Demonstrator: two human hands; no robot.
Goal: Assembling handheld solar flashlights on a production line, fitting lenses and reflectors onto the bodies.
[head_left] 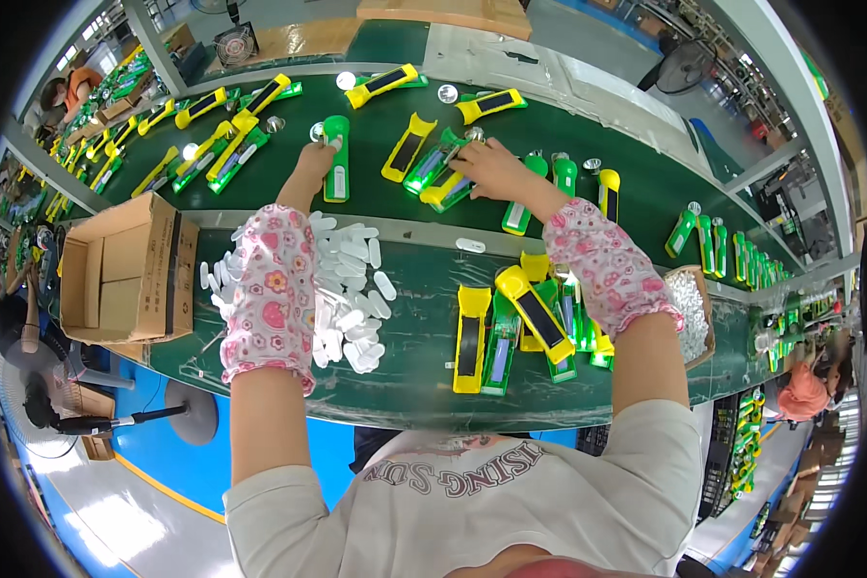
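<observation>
Both arms are stretched out over the green belt [636,183], floral sleeve covers on each forearm. Up at centre-left of the frame, the left hand [315,159] is closed around the top end of a green torch body [336,173], fingers wrapped at its round head, the piece lying lengthwise on the belt. Just right of centre, the right hand [491,169] is pressed down on a green-and-yellow torch half [435,171], fingers curled over its near end; whether it truly pinches it or only rests on it, I cannot tell. A yellow shell [407,146] lies just beside that, between the two hands. Nearer the body, on the lower table, a heap of white oval plastic pieces [352,289] spreads beside the left forearm, and a pile of yellow and green torch parts [525,323] sits under the right forearm. An open cardboard box [125,270] stands at the left, a small tray of white bits [692,303] at the right.
</observation>
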